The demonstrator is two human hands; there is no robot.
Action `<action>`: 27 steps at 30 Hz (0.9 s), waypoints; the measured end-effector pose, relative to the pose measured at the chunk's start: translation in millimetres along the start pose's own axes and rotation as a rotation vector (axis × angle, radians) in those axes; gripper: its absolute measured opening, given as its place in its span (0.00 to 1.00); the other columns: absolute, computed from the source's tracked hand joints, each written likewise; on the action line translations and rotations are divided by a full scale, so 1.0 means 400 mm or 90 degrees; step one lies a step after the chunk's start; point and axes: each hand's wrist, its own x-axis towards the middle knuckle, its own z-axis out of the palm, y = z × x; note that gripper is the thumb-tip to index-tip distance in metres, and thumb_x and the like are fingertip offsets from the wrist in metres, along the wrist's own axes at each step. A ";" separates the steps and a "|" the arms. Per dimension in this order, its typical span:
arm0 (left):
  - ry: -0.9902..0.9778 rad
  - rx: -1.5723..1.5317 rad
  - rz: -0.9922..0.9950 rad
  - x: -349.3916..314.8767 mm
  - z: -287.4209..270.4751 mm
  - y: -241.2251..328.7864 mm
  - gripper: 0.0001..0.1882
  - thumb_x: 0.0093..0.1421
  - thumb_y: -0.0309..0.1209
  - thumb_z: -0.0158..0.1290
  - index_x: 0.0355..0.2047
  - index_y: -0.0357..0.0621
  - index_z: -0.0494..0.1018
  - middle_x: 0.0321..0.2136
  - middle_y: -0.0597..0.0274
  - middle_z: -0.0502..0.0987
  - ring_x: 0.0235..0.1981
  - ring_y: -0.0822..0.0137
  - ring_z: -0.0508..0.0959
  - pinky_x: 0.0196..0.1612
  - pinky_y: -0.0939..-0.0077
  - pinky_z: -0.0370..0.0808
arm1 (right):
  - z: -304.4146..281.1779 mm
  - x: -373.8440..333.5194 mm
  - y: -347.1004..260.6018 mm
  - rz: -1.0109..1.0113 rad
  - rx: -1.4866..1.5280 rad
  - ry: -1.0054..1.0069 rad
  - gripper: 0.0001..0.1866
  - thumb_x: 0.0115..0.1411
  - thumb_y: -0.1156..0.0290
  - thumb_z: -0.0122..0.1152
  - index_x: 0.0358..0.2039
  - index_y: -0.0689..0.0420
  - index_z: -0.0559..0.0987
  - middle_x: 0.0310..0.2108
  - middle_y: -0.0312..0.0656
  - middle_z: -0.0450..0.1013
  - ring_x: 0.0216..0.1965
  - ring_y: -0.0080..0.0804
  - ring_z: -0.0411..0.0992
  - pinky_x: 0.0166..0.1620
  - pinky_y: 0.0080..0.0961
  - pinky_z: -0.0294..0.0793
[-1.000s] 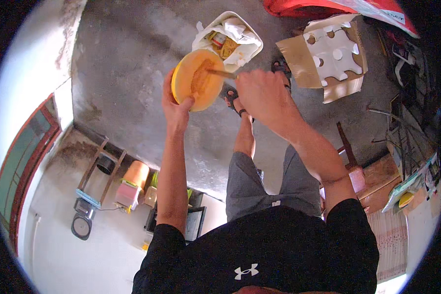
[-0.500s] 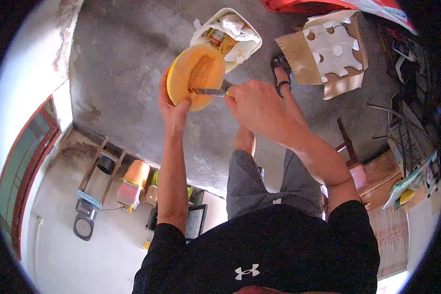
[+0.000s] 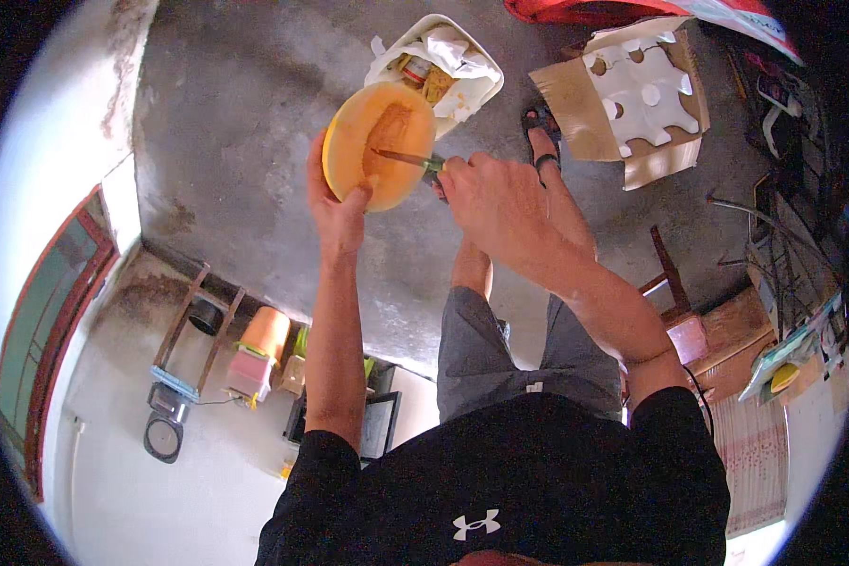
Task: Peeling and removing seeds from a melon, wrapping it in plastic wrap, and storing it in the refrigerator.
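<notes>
Left hand: thumb on the near edge, fingers round the yellow rind, clasping an oval, orange-fleshed half melon. Right hand: fingers curled round a thin-bladed metal knife with green handle, tip leftward of them at the melon's hollow. Beyond both sets of fingers: white-lined pale bin; farther right, open brown cardboard box.

One cut melon, one knife, two hands, one bin, one opened carton.
</notes>
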 end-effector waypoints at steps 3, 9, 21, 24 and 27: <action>-0.001 0.038 -0.008 0.004 0.009 0.004 0.42 0.41 0.15 0.46 0.62 0.41 0.57 0.57 0.58 0.64 0.60 0.62 0.65 0.62 0.68 0.62 | -0.003 0.009 -0.008 0.002 -0.005 0.001 0.13 0.58 0.60 0.55 0.28 0.57 0.79 0.23 0.48 0.74 0.24 0.48 0.76 0.28 0.41 0.77; -0.004 0.035 -0.012 0.007 0.006 0.002 0.41 0.41 0.15 0.48 0.61 0.41 0.58 0.56 0.58 0.66 0.59 0.63 0.66 0.62 0.68 0.63 | 0.018 0.040 0.050 -0.003 -0.037 -0.033 0.11 0.55 0.66 0.52 0.27 0.59 0.79 0.23 0.50 0.76 0.25 0.46 0.78 0.28 0.42 0.78; 0.024 0.082 -0.048 -0.001 -0.002 -0.005 0.40 0.41 0.15 0.48 0.60 0.40 0.59 0.54 0.57 0.67 0.57 0.63 0.68 0.60 0.68 0.64 | -0.009 0.046 0.040 0.021 -0.080 -0.007 0.13 0.55 0.62 0.56 0.28 0.59 0.79 0.23 0.48 0.75 0.25 0.44 0.78 0.28 0.40 0.78; 0.026 0.071 -0.056 -0.003 -0.014 -0.014 0.40 0.41 0.16 0.48 0.60 0.40 0.59 0.55 0.57 0.67 0.57 0.62 0.68 0.60 0.68 0.65 | -0.010 0.037 0.018 0.011 -0.065 -0.044 0.12 0.57 0.67 0.51 0.28 0.60 0.80 0.23 0.49 0.76 0.25 0.47 0.78 0.30 0.43 0.78; 0.023 0.001 -0.060 -0.003 -0.016 -0.026 0.40 0.41 0.16 0.47 0.60 0.39 0.59 0.55 0.58 0.67 0.58 0.62 0.67 0.61 0.68 0.64 | 0.032 0.020 -0.006 -0.001 -0.018 -0.054 0.12 0.57 0.64 0.53 0.27 0.58 0.80 0.22 0.48 0.75 0.24 0.46 0.77 0.29 0.43 0.77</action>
